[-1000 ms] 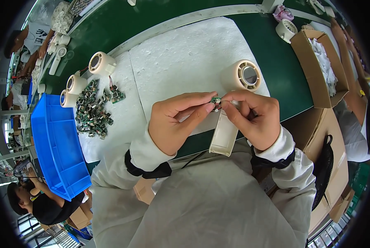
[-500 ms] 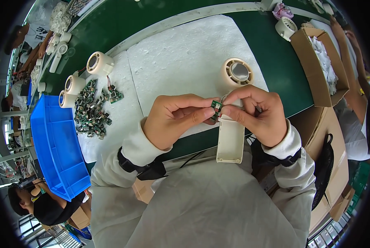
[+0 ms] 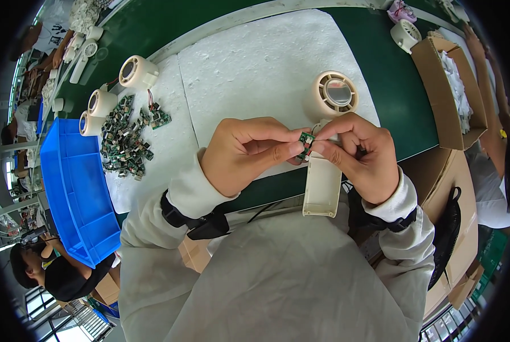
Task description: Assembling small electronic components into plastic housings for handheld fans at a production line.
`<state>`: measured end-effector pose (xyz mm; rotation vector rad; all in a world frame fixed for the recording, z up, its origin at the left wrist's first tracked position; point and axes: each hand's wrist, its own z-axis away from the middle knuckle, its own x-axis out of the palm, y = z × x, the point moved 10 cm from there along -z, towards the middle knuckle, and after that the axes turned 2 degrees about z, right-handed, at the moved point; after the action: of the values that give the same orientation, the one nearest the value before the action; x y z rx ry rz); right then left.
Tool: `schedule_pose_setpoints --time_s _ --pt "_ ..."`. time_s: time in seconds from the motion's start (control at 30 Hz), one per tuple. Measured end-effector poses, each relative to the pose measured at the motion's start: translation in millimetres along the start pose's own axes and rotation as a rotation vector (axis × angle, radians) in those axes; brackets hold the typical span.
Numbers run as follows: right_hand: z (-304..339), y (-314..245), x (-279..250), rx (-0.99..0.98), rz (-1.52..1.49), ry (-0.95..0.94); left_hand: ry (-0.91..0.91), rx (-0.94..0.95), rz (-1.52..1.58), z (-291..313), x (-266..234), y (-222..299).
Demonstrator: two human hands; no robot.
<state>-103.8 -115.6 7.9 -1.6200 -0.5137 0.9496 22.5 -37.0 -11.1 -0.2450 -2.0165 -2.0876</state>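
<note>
A small green circuit board (image 3: 306, 140) is pinched between the thumb and index finger of my left hand (image 3: 238, 154). At the board's right edge, the thumb and fingertips of my right hand (image 3: 364, 157) are pressed together; what lies between them is hidden. Just beyond my hands sits a cream handheld fan (image 3: 318, 97) with a round, silver-centred head. Its hollow, open handle shell (image 3: 322, 189) extends toward me below my fingers. My right hand covers the stretch between head and handle.
White foam sheets (image 3: 249, 68) cover part of the green table (image 3: 394, 97). On the left lie a heap of circuit boards (image 3: 124, 142), several fan heads (image 3: 135, 72) and a blue divided bin (image 3: 81, 194). A cardboard box (image 3: 445, 85) with white parts stands right. Other people are nearby.
The view has shifted slightly. My two hands stay together at the circuit board, which has tilted a little between my fingers. The fan and its handle are still beneath them.
</note>
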Motion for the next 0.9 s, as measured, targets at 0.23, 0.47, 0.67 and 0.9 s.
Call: schedule_pose_setpoints --time_s 0.23,0.47,0.67,0.9 --pt "1.5 0.8 0.6 -0.013 -0.036 0.007 -0.055 -0.015 -0.013 0.4 2.6 -0.8" --pt "1.1 -16.3 -8.6 -0.134 0.191 0.036 0.071 -0.073 0.055 -1.5 -2.8 -2.8" --pt "4.1 -37.6 1.7 -0.351 0.301 -0.032 0.060 -0.103 0.050 -1.8 -3.6 -5.4" --pt "5.4 -35.9 12.0 -0.406 0.388 -0.059 0.091 -0.094 -0.046 -1.8 -4.9 -5.0"
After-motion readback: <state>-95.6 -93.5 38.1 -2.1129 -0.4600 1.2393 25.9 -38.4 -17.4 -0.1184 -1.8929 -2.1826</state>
